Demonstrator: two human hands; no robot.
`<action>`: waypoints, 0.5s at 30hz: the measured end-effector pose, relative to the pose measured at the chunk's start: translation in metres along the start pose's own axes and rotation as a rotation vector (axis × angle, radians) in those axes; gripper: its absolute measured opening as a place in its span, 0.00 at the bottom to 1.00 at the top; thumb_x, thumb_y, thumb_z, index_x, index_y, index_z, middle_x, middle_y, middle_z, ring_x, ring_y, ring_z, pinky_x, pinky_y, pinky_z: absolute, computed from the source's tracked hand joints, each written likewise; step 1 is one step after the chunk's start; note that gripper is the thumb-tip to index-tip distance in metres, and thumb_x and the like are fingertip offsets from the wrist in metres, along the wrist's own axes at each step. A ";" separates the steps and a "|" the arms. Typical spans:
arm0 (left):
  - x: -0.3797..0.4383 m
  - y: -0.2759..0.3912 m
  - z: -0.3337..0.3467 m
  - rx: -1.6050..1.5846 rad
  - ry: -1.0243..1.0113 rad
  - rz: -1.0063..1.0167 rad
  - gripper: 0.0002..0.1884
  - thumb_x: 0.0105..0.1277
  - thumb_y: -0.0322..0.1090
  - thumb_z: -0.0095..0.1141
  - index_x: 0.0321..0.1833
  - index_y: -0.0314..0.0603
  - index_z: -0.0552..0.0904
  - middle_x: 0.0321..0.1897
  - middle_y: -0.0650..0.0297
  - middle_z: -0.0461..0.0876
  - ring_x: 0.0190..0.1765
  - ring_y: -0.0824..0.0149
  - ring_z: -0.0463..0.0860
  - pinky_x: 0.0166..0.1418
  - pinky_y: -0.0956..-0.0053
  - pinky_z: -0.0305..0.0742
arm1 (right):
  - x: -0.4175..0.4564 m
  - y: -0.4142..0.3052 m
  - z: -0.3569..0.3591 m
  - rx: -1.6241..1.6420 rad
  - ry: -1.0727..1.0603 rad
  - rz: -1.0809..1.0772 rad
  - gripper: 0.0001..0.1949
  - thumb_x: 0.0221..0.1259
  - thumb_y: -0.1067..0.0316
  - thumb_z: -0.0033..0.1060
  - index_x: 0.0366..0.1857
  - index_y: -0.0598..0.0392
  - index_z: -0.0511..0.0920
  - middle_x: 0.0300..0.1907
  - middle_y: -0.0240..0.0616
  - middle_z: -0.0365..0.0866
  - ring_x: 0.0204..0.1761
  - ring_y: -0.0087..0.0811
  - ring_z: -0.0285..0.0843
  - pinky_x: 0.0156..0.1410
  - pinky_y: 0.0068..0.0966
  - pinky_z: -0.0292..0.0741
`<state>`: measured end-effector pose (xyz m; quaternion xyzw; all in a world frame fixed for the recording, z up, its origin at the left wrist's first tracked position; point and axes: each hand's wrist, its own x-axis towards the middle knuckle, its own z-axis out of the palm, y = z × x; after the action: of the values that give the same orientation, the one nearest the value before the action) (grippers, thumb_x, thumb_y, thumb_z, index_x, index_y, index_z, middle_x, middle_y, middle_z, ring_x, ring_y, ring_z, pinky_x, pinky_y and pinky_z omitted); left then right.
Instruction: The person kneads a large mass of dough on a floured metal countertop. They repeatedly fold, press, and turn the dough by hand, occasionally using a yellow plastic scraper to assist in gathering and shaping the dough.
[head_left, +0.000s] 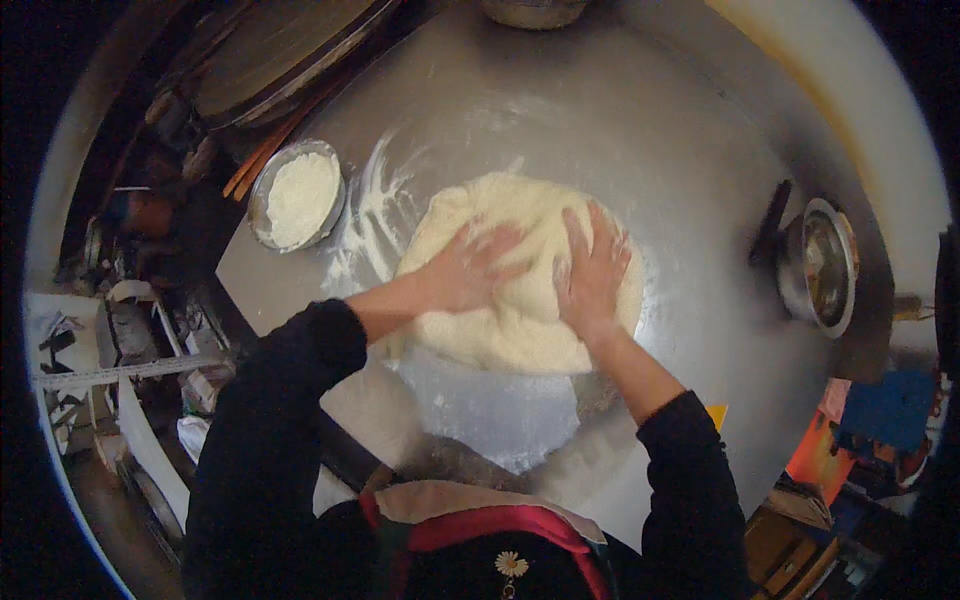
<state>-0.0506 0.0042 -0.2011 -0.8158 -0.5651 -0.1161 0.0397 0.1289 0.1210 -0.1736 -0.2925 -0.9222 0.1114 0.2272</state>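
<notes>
A large pale mass of dough (517, 337) lies on a metal worktop (705, 285) in front of me. My left hand (469, 266) rests flat on the dough's left part, its fingers spread and slightly blurred. On the right part, my right hand (595, 274) presses with fingers apart and pointing away from me. White flour dusts both hands. Streaks of loose flour (373, 210) mark the worktop left of the dough. Beyond them, near the left edge, stands a metal bowl (335, 217) holding white flour (301, 196).
A metal bowl (840, 262) stands at the right edge beside a dark handle (772, 217). Another metal vessel (534, 13) sits at the far edge. Wooden sticks (277, 146) lie behind the flour bowl. Shelving with mixed items (142, 345) is at the left.
</notes>
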 end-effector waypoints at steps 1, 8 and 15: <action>0.018 -0.013 -0.003 -0.022 -0.046 -0.078 0.35 0.50 0.53 0.54 0.63 0.57 0.63 0.68 0.60 0.49 0.70 0.59 0.47 0.67 0.47 0.43 | 0.018 0.006 0.005 -0.046 0.020 0.042 0.27 0.53 0.59 0.48 0.61 0.44 0.60 0.63 0.45 0.51 0.63 0.49 0.50 0.67 0.51 0.42; 0.101 -0.067 -0.035 0.033 -0.259 -0.142 0.33 0.54 0.48 0.53 0.63 0.48 0.63 0.65 0.56 0.56 0.65 0.59 0.59 0.64 0.50 0.52 | 0.111 0.100 0.030 0.297 -0.251 0.454 0.25 0.50 0.60 0.52 0.56 0.48 0.66 0.57 0.45 0.64 0.61 0.46 0.58 0.63 0.48 0.55; 0.133 -0.131 -0.085 -0.819 -0.180 -0.351 0.25 0.60 0.51 0.46 0.55 0.41 0.72 0.54 0.54 0.71 0.56 0.58 0.71 0.58 0.67 0.64 | -0.011 -0.070 -0.058 0.014 -0.565 -0.115 0.25 0.44 0.64 0.53 0.53 0.42 0.69 0.59 0.49 0.60 0.61 0.53 0.56 0.62 0.50 0.54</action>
<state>-0.1398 0.1561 -0.0966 -0.6629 -0.6037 -0.2637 -0.3557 0.1305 0.0619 -0.1034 -0.1955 -0.9632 0.1818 -0.0306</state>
